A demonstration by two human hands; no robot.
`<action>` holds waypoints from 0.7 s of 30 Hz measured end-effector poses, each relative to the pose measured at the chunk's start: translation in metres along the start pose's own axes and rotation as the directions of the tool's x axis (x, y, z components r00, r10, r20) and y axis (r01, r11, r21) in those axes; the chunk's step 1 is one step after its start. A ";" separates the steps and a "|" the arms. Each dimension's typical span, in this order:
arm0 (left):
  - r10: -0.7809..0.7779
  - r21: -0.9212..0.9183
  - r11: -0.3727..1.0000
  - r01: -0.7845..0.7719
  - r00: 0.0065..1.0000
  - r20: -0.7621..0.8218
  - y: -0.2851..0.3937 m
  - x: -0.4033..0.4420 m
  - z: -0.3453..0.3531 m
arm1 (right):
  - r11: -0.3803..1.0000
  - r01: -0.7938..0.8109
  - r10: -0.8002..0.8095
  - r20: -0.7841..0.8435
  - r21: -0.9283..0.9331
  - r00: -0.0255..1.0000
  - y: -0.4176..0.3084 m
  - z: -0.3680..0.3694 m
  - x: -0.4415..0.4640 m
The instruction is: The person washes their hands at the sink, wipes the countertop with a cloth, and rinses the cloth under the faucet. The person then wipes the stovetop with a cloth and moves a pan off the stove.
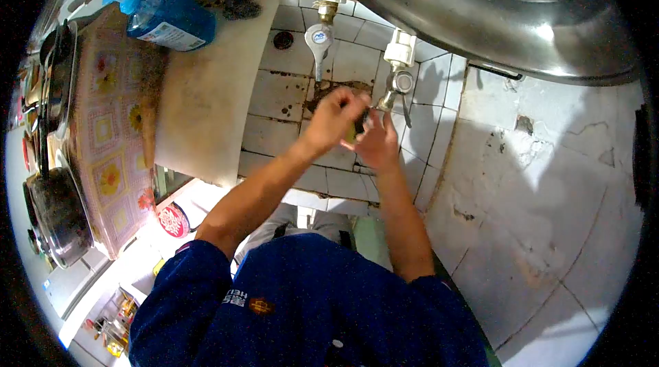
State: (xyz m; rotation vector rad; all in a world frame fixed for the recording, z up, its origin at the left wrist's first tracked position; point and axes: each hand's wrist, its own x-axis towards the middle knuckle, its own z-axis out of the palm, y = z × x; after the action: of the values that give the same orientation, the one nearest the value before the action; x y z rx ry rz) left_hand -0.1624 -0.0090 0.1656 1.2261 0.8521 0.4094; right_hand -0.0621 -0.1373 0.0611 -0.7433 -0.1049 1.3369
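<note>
My left hand point(333, 122) and my right hand point(377, 144) are close together over the tiled basin point(281, 96), just left of and below the right tap point(399, 82). The fingers of my left hand are bent and smeared by motion. My right hand is turned palm up, its fingers partly raised towards the left one. A small dark and yellow-green patch shows between the hands; whether it is something held I cannot make out. The left tap point(319, 41) hangs above my left hand.
A large metal basin point(508, 17) overhangs the upper right. Left stand a pale board point(199, 106), a blue soap bottle point(171, 20), a flowered cloth point(110, 127) and a lidded pot point(58, 216). A red and white round container point(174, 221) is lower left. A tiled wall point(542, 202) rises at right.
</note>
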 end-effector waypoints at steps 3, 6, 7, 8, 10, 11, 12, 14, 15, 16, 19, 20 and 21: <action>0.455 0.213 0.864 -0.456 0.889 0.056 -0.021 -0.038 0.031 | 0.996 -0.057 0.039 -0.233 -0.070 0.972 -0.015 0.062 0.004; 0.277 0.368 0.871 -0.325 0.944 0.179 -0.009 -0.087 0.056 | 0.893 -0.189 0.309 -0.249 0.408 0.918 0.016 0.008 0.047; 0.276 0.368 0.872 -0.323 0.945 0.176 -0.016 -0.082 0.055 | 0.875 -0.201 0.326 -0.228 0.441 0.917 0.010 0.025 0.052; 0.208 0.548 0.794 -0.262 0.965 0.160 -0.030 -0.071 0.053 | 0.860 -0.234 0.355 -0.202 0.453 0.913 0.000 0.039 0.051; -0.186 0.811 0.554 0.192 0.977 -0.104 -0.053 -0.016 0.042 | 0.875 -0.300 0.241 0.195 0.380 0.951 0.021 0.009 0.049; 0.378 0.695 0.688 -0.211 0.921 -0.095 -0.081 0.016 0.009 | 0.948 -0.002 0.093 -0.271 0.317 0.958 0.040 0.012 0.057; 0.055 0.518 0.854 0.052 0.980 -0.190 -0.074 0.044 -0.007 | 0.961 0.007 0.085 -0.321 0.277 0.943 0.025 0.031 0.050; 0.013 0.559 0.820 0.124 0.972 -0.235 -0.059 0.029 0.004 | 0.964 0.024 0.088 -0.399 0.266 0.913 0.014 0.040 0.059; 0.250 0.620 0.783 -0.059 0.941 -0.226 -0.060 0.009 0.025 | 0.952 -0.012 0.057 -0.138 0.306 0.989 0.018 0.013 0.064; 0.472 0.671 0.705 -0.228 0.858 -0.204 -0.061 -0.002 0.037 | 0.943 -0.059 0.017 0.131 0.327 0.991 0.021 -0.012 0.065; 0.236 0.495 0.867 -0.053 0.919 -0.315 -0.066 0.043 0.004 | 0.947 -0.053 0.124 -0.208 0.317 0.970 0.015 0.027 0.052; 0.034 0.314 0.946 0.086 0.933 -0.357 -0.071 0.053 -0.006 | 0.965 0.020 0.087 -0.394 0.260 0.915 0.006 0.054 0.044; -0.086 0.150 0.977 0.155 0.917 -0.390 -0.046 0.047 -0.004 | 0.981 0.027 0.065 -0.460 0.190 0.885 -0.004 0.076 0.036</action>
State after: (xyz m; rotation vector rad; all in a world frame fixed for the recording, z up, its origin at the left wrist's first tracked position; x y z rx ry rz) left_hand -0.1426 0.0115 0.1056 1.2688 1.3179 0.4890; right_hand -0.0849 -0.0724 0.1096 -0.8817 0.4130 1.1336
